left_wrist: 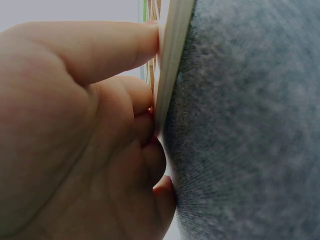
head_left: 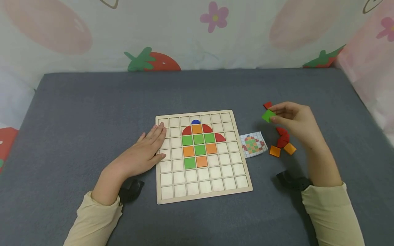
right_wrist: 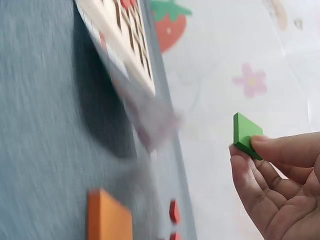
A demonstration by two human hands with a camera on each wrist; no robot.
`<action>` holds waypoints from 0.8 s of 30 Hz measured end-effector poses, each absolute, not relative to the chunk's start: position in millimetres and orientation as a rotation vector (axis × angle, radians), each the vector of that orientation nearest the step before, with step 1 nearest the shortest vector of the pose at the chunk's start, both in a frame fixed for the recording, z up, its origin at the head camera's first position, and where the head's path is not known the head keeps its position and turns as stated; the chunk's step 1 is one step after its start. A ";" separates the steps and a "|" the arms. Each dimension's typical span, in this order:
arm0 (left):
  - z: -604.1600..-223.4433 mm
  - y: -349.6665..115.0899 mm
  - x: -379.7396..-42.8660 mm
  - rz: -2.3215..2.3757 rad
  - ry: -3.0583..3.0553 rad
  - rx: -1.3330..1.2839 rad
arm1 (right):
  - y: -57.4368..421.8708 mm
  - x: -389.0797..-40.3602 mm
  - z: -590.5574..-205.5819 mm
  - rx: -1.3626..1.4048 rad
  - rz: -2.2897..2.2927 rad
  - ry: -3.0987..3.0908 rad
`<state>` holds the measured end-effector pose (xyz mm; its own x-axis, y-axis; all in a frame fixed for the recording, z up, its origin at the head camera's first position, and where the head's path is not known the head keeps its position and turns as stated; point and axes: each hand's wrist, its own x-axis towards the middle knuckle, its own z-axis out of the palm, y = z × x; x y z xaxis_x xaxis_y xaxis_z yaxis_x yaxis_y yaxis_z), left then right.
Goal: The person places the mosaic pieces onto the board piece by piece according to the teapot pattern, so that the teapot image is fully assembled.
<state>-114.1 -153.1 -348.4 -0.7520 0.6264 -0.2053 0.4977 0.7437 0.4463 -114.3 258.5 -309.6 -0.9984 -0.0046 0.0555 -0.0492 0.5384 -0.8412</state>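
My right hand (head_left: 293, 119) pinches a green square tile (right_wrist: 247, 134) between thumb and fingers, raised over the table right of the board. The left hand (head_left: 141, 150) rests with fairly straight fingers on the left edge of the wooden grid board (head_left: 204, 197); in the left wrist view its thumb and fingertips meet the board's rim (left_wrist: 172, 55). In the grid's upper middle lie green tiles (head_left: 198, 138), orange tiles (head_left: 201, 161), red quarter-round tiles (head_left: 220, 137) and a blue half-round piece (head_left: 195, 122). Part of the grid's left column is covered by the left hand.
A pattern card (head_left: 253, 145) sticks out at the board's right edge, its end lifted. Farther right lie two orange tiles (head_left: 275, 151) and several red pieces (head_left: 283, 140), with another red piece (head_left: 267, 105) behind the green tile. Dark wrist devices (head_left: 131, 191) sit under both wrists.
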 end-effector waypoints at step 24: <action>-347.9 -152.7 -114.0 0.527 2.602 0.880 | 182.5 -96.6 -317.3 0.401 1.600 -2.869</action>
